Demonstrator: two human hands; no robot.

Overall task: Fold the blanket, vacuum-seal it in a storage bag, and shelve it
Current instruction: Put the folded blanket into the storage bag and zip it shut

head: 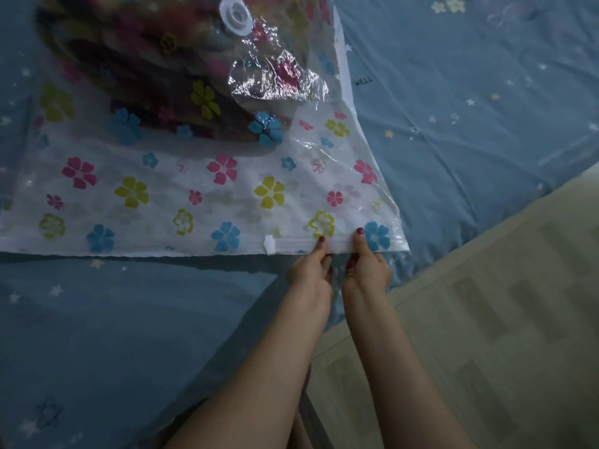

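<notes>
A home bedroom, judging by the bed (453, 108) spread with a blue star-printed sheet (113, 319) and the pale wood-pattern floor (502, 319) beside it.

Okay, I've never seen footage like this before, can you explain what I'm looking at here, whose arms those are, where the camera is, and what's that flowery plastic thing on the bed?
There is no machine here. A camera worn on a person's head looks forward and down, so the two bare arms reaching in from below are that person's own. The flowery thing is a clear plastic storage bag printed with flowers, lying on a blue star-patterned bed sheet. Inside it sits a folded, colourful blanket, and the white round piece near the top is the bag's air valve. The left hand and right hand each pinch the white zip strip along the bag's near edge. A small white slider clip sits on that strip, left of the hands. Pale flooring shows on the right.
</notes>
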